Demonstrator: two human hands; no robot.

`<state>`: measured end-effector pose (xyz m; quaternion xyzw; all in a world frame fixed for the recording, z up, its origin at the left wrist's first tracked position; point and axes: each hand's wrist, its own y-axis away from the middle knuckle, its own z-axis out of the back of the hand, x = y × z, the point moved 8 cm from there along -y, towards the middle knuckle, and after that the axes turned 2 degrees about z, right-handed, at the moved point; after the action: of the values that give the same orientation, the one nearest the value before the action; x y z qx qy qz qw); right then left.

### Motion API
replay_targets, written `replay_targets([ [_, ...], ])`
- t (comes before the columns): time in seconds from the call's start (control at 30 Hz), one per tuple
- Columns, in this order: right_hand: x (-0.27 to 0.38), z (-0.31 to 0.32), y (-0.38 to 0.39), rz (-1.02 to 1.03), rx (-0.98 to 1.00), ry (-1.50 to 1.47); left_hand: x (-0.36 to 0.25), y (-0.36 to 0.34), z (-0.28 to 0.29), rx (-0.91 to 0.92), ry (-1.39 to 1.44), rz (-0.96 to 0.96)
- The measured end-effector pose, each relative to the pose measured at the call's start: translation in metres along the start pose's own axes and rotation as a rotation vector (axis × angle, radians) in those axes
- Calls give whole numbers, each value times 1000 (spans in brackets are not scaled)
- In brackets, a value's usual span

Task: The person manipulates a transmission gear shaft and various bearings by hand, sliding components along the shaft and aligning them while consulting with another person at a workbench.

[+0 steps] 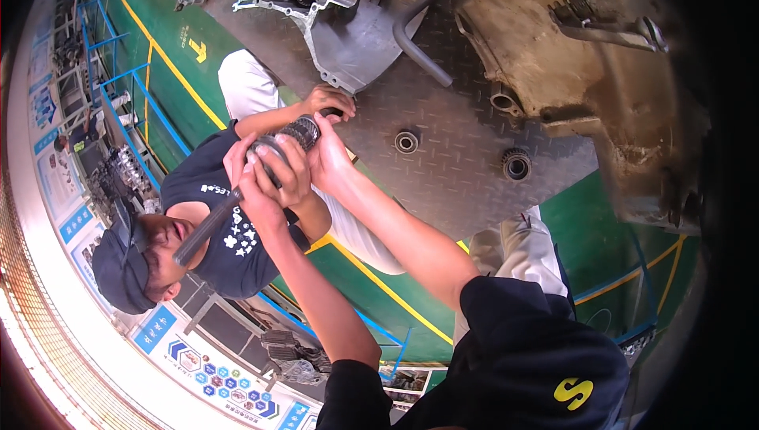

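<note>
Beside the left edge of the patterned steel table (451, 193), above a green floor (186, 98), we hold a toothed shaft (302, 130) in the air, our left hand (254, 190) closed around it and our right hand (325, 155) against its geared end, though we cannot tell whether that one grips. A co-worker's hands (330, 101) are at it too. We judge the work partway: toothed parts sit on the shaft, while a ring (406, 142) and a small gear (517, 164) lie loose, and the casing (360, 43) beyond lies open.
</note>
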<state>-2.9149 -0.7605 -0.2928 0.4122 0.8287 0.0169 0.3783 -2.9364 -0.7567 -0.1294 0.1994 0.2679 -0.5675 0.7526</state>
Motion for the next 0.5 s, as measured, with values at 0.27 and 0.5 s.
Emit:
replay_targets([
  [0.27,-16,-43,98,11,-188,92,-17,61,39,-136,212,-14],
  [0.5,-71,-58,191,28,-173,288,-37,178,97,-424,487,26],
])
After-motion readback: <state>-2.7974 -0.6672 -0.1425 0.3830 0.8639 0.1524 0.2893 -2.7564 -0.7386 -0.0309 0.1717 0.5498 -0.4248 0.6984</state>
